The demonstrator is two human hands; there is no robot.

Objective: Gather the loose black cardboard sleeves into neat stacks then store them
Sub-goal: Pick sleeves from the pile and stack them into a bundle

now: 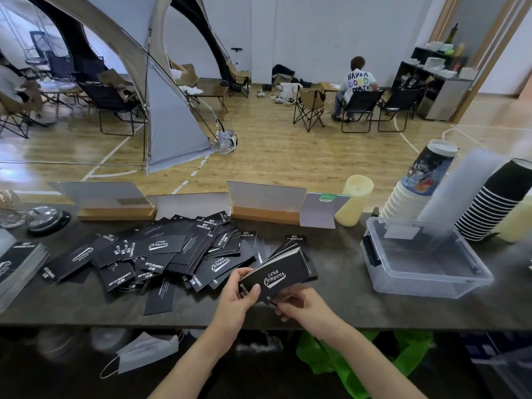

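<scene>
Over the dark counter (342,254), left hand (239,296) and right hand (300,308) both grip one sleeve stack (277,276). Maybe forty loose sleeves (161,254), overlapped beyond sure counting, sprawl just left; one clear bin (426,263) sits right.

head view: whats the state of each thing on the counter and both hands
left hand, grips the held sleeve stack's near end
right hand, pinches that stack's lower corner
held sleeve stack, gathered, tilted, raised off the counter
loose sleeves, scattered in an overlapping pile
clear plastic bin, open, no sleeves inside
black paper cups, nested, stack leaning
</scene>
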